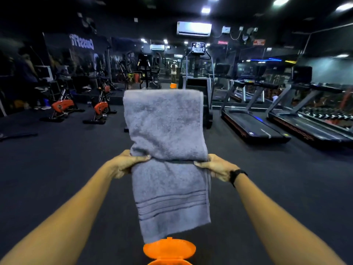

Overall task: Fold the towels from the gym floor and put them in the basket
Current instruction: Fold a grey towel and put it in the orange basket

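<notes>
Dark rubber gym floor (57,169) stretches ahead under dim ceiling lights, with treadmills (254,123) along the right side and orange exercise bikes (100,109) to the left. Held out in the air in front of the person is a grey towel (166,127), not resting on anything. It is already folded lengthwise into a narrow strip, and its upper part stands up above the hands while the lower part, marked by woven stripe bands, hangs down towards an orange basket (169,249) at the bottom edge of the view.

The left hand (127,165) pinches the towel's left edge at mid-height, thumb on top and fingers curled beneath. The right hand (214,167), with a dark band at the wrist, grips the right edge at the same height in the same way. Both are closed on the cloth along one horizontal line.

Judging by its looped pile and the way it drapes, the towel is soft, limp and light, thick enough to hold a crease but with no stiffness of its own. It should not slip, since terry grips skin well. The edges at the fold line look like the right hold: taking both sides keeps the layers aligned, whereas a single-point grasp would probably let the layers slide apart and the fold collapse.
</notes>
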Action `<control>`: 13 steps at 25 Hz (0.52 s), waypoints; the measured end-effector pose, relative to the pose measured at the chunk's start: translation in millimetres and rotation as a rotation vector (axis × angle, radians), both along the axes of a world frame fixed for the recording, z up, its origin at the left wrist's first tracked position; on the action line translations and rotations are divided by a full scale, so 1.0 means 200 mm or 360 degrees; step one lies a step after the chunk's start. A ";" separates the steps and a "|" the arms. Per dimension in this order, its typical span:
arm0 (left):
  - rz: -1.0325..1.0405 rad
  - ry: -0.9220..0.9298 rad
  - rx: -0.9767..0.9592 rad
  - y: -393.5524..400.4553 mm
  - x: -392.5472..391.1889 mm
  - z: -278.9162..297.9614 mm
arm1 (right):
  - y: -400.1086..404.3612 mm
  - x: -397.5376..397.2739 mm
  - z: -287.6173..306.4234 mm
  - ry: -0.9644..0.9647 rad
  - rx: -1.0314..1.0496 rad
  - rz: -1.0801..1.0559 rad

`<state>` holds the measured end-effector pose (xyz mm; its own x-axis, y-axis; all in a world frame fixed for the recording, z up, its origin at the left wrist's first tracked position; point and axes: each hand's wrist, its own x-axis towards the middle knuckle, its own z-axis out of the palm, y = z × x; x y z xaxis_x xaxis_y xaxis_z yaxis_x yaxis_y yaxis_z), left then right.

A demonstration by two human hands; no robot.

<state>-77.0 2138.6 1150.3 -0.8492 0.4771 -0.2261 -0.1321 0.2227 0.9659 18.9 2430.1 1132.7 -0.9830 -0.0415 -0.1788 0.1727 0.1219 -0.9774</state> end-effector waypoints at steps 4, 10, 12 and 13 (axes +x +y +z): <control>0.0470 -0.0120 0.0120 0.01 -0.11 0.05 | -0.02 -0.07 0.04 0.0039 -0.0144 -0.0111; 0.0295 -0.0123 0.0151 -0.03 -0.06 0.04 | -0.05 -0.11 0.01 0.0127 -0.0289 -0.0290; 0.0172 -0.0029 0.0045 -0.02 -0.05 0.03 | -0.06 -0.11 -0.01 0.0214 -0.0324 -0.0266; 0.0161 0.0021 0.0009 -0.02 -0.06 0.03 | -0.06 -0.12 -0.03 0.0308 -0.0325 -0.0345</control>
